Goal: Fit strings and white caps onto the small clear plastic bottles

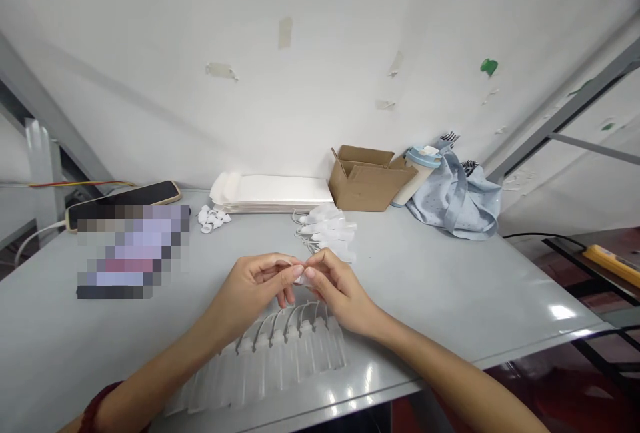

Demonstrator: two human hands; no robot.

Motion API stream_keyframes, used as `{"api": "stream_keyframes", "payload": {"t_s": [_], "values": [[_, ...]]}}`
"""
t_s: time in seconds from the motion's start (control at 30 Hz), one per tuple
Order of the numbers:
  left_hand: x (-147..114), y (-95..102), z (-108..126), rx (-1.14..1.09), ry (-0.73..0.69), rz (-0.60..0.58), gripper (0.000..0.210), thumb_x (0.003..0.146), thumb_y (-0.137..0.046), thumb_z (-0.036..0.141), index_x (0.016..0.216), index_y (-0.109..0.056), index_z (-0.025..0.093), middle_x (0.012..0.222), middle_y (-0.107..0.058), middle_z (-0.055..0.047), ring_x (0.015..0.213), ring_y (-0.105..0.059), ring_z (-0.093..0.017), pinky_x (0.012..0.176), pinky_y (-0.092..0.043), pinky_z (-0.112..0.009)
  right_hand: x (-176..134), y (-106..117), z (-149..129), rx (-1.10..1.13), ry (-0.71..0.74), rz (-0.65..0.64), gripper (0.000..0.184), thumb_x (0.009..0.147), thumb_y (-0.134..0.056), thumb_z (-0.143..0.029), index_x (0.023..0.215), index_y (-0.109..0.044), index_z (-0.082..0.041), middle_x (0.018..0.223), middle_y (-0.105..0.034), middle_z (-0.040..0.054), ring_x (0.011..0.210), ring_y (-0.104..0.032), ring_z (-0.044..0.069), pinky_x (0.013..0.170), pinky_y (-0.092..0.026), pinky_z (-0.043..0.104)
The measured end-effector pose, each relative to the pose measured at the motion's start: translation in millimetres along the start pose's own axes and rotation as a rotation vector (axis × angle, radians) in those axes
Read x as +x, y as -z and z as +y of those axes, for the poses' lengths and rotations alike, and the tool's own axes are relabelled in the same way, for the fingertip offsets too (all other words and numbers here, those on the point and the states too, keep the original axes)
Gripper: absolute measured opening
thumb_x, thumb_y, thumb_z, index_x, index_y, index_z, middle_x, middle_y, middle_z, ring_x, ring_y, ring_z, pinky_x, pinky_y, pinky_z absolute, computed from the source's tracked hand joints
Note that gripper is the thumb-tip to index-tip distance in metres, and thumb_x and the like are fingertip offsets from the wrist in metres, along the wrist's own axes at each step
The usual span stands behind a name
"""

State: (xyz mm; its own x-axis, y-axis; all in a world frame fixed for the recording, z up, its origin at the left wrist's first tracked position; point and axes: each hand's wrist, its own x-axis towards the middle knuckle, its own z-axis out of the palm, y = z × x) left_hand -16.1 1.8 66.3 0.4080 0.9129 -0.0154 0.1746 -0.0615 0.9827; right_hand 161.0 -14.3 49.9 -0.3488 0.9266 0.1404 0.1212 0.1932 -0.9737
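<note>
Above the middle of the table, my left hand (257, 283) and my right hand (345, 293) meet fingertip to fingertip. Both are closed in a pinch on a small white piece (301, 279), mostly covered by the thumbs. Just below them lies a row of clear tube-shaped containers (290, 359) with thin grey loops at their upper ends. Beyond my fingers a smaller heap of similar whitish tubes with loops (330, 227) rests on the table. Small white plastic parts (213, 218) are piled farther left.
A stack of flat white boxes (280, 193) and an open cardboard box (367, 179) stand by the wall. Right of them are a lidded cup (417, 169) and a light blue cloth bag (457, 199). A phone (123, 205) with a cable and a pixelated object (133, 253) are at left.
</note>
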Motion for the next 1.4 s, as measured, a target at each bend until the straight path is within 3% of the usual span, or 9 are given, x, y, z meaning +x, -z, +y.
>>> {"api": "stream_keyframes", "payload": {"t_s": [0.2,0.37,0.47,0.57,0.67,0.8,1.1,1.2,1.4], "values": [[-1,2.6,-5,0.043,0.148,-0.188,0.045,0.09,-0.043,0.05,0.06,-0.053,0.017,0.047,-0.054,0.002,0.043,-0.054,-0.012,0.044,-0.044,-0.022,-1,2,-4,-0.159,0.042,-0.03,0.02,0.094,-0.044,-0.04,0.089,-0.046,-0.02,0.062,-0.047,-0.0041,0.055,-0.04,0.01,0.052,-0.031,0.023],[-5,-1.2,-10,0.425,-0.547,0.018,0.028,0.091,-0.048,0.026,0.067,-0.058,0.016,0.061,-0.06,0.0,0.058,-0.054,-0.012,0.056,-0.043,-0.022,3,10,-16,0.412,-0.454,-0.174,0.031,0.088,-0.051,-0.052,0.084,-0.037,-0.025,0.049,-0.023,-0.0128,0.041,-0.011,0.005,0.039,-0.013,0.016],[-5,-3.2,-12,0.519,-0.755,0.036,0.025,0.092,-0.047,0.019,0.071,-0.058,0.016,0.066,-0.059,-0.001,0.06,-0.052,-0.011,0.056,-0.041,-0.021,6,13,-17,0.533,-0.585,-0.264,0.034,0.086,-0.055,-0.053,0.083,-0.036,-0.025,0.045,-0.022,-0.0139,0.04,-0.007,0.005,0.037,-0.01,0.016],[-5,-3.7,-11,0.552,-0.622,0.056,0.031,0.092,-0.046,0.023,0.063,-0.056,0.017,0.057,-0.054,0.002,0.052,-0.046,-0.01,0.051,-0.038,-0.021,6,11,-12,0.437,-0.473,-0.197,0.032,0.088,-0.049,-0.055,0.09,-0.041,-0.023,0.049,-0.033,-0.0108,0.04,-0.019,0.006,0.038,-0.022,0.017],[-5,-2.6,-4,0.461,-0.322,0.09,0.04,0.092,-0.045,0.034,0.056,-0.053,0.018,0.047,-0.049,0.004,0.045,-0.044,-0.009,0.046,-0.038,-0.02,3,7,-6,0.022,-0.131,0.003,0.03,0.09,-0.045,-0.051,0.09,-0.051,-0.021,0.064,-0.049,-0.0019,0.054,-0.043,0.011,0.051,-0.037,0.024],[-5,0.0,0,0.375,-0.165,0.057,0.043,0.09,-0.044,0.041,0.055,-0.052,0.019,0.046,-0.051,0.004,0.044,-0.049,-0.01,0.043,-0.038,-0.019,-1,3,-1,-0.388,0.18,0.096,0.032,0.092,-0.041,-0.045,0.081,-0.056,-0.02,0.072,-0.054,0.0034,0.066,-0.048,0.016,0.064,-0.037,0.03],[-5,-4.5,-15,0.618,-0.703,0.083,0.021,0.092,-0.043,0.02,0.079,-0.059,0.017,0.062,-0.054,0.001,0.051,-0.044,-0.01,0.05,-0.036,-0.021,11,16,-12,0.326,-0.532,-0.212,0.047,0.083,-0.055,-0.055,0.059,-0.036,-0.02,0.048,-0.02,-0.0109,0.043,-0.009,0.005,0.042,-0.007,0.022],[-5,-3.1,-15,0.563,-0.608,0.092,0.018,0.091,-0.046,0.022,0.08,-0.059,0.017,0.064,-0.054,0.001,0.054,-0.046,-0.01,0.052,-0.037,-0.021,11,16,-12,0.253,-0.402,-0.112,0.046,0.085,-0.053,-0.053,0.058,-0.036,-0.02,0.05,-0.021,-0.0095,0.044,-0.013,0.006,0.042,-0.011,0.022],[1,4.9,-9,0.185,-0.057,-0.162,0.035,0.088,-0.049,0.044,0.064,-0.053,0.018,0.055,-0.053,0.003,0.055,-0.055,-0.012,0.054,-0.044,-0.022,5,10,-5,-0.338,0.066,0.068,0.03,0.094,-0.044,-0.04,0.077,-0.056,-0.018,0.059,-0.045,-0.0029,0.055,-0.04,0.011,0.053,-0.03,0.024]]}}
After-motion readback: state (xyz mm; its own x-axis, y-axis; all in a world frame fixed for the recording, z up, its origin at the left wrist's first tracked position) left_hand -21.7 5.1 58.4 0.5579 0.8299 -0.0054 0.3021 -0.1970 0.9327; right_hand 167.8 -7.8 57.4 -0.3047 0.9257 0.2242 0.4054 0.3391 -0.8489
